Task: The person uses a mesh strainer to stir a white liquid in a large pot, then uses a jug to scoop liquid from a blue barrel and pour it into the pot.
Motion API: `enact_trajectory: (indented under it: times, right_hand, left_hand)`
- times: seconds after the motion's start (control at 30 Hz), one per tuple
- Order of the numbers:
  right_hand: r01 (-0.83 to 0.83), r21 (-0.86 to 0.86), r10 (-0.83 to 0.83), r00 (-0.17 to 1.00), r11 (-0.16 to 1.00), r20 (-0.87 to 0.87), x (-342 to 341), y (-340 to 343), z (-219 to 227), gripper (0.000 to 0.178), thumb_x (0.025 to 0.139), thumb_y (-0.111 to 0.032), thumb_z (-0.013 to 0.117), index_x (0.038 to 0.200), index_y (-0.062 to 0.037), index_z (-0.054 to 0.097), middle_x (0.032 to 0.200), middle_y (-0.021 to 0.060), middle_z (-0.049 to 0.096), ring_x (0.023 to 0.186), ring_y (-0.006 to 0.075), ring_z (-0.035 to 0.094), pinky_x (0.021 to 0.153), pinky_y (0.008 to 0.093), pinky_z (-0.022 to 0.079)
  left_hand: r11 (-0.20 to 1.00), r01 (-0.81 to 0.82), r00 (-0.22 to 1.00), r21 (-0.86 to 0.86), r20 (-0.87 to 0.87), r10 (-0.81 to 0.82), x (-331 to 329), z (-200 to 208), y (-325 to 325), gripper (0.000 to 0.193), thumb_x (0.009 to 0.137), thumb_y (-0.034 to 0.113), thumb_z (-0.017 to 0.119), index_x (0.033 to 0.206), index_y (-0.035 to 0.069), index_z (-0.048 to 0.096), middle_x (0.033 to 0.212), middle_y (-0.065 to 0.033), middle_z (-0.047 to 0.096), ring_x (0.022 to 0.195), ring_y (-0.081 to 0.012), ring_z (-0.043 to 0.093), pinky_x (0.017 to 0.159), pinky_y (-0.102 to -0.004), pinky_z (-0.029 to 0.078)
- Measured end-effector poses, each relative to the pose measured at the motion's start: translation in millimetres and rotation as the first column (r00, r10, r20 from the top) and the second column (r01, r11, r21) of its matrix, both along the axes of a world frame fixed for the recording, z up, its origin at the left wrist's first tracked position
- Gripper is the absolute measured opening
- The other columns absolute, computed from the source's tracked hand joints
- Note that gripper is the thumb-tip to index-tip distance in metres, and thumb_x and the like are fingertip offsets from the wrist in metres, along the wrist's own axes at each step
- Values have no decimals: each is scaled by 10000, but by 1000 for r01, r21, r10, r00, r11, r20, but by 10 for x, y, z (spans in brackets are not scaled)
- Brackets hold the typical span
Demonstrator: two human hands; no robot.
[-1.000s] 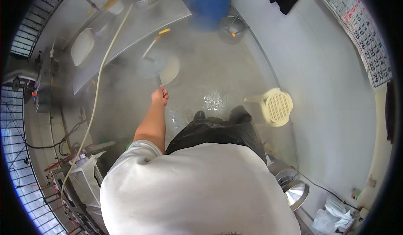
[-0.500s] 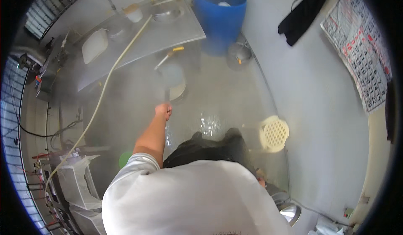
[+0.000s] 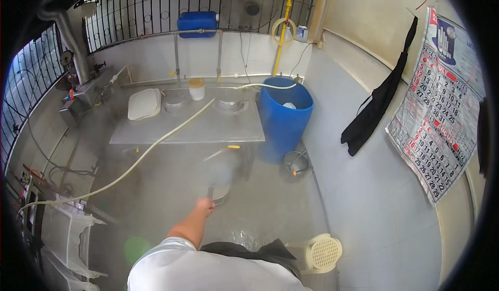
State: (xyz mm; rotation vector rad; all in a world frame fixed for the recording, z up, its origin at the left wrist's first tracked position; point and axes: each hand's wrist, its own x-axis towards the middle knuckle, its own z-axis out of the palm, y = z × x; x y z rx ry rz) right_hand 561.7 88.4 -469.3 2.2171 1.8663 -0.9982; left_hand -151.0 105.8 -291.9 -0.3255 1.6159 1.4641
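My left hand (image 3: 206, 206), at the end of an outstretched arm, is closed around a dark upright handle (image 3: 210, 191). Beyond the handle is a pale bluish round shape (image 3: 222, 173), blurred by haze; I cannot make out what tool it is. A whitish rounded container (image 3: 222, 191) with a thin wire bail shows just beside the fist. Past it lies a long tool with a yellow end (image 3: 234, 147). My right hand is out of sight below my white sleeve and body.
Ahead stands a metal counter (image 3: 192, 130) with a white lid (image 3: 144, 104) and a tub (image 3: 196, 89). A hose (image 3: 156, 144) crosses leftward. A blue barrel (image 3: 285, 127), a metal pot (image 3: 296, 163) and a cream stool (image 3: 325, 253) line the right wall. The grey floor has wet, shiny patches.
The view has tilted up, bringing the barred window and the wall into sight. My left hand keeps its grip on the handle. The part of my right hand seen earlier has left the picture.
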Motion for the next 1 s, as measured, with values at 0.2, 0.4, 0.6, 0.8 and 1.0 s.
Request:
enact_trajectory:
  times: [0.2, 0.4, 0.6, 0.8, 1.0]
  right_hand:
    - [23, 16, -23, 1000, 1000, -10, 10, 135, -34, 423, 912, -445, 550, 920, -49, 699, 932, 213, 701, 893, 415, 665, 765, 504, 507]
    - [19, -2, -19, 1000, 1000, -24, 160, -86, -124, 421, 905, -444, 562, 920, -47, 701, 931, 214, 702, 895, 413, 668, 767, 501, 509]
    - [37, -13, -37, 999, 999, -19, 563, -538, -212, 419, 898, -443, 574, 921, -45, 704, 930, 215, 704, 896, 412, 670, 770, 499, 511]
    - [-51, -36, 47, 993, 998, -108, 353, -510, -588, 417, 890, -442, 586, 921, -44, 706, 930, 216, 705, 898, 410, 672, 773, 496, 513]
    - [63, -62, -61, 997, 996, 41, 1105, -1131, -572, 416, 883, -440, 598, 922, -42, 709, 929, 217, 706, 900, 408, 674, 775, 493, 515]
  left_hand:
    - [658, 498, 279, -565, -614, -738, -15, -87, -166, 54, 870, 146, 656, 836, 105, 662, 687, -98, 615, 613, -207, 589, 524, -395, 452]
    - [575, 336, 20, -746, -605, -796, -235, -529, -292, 219, 890, 321, 662, 936, 115, 717, 747, -139, 685, 673, -298, 663, 630, -444, 518]
    - [648, 312, -42, -694, -692, -721, -181, -651, -184, 306, 897, 331, 647, 993, 48, 709, 851, -184, 707, 735, -379, 674, 682, -496, 533]
    - [906, 383, 463, -180, -811, -357, -1089, -1160, -659, 139, 905, 150, 622, 960, 31, 668, 775, -130, 661, 646, -253, 621, 500, -391, 460]
    - [999, -41, 999, 32, -5, 42, 72, 75, 25, 106, 935, 47, 529, 951, -14, 615, 729, -112, 585, 586, -208, 554, 436, -335, 343]
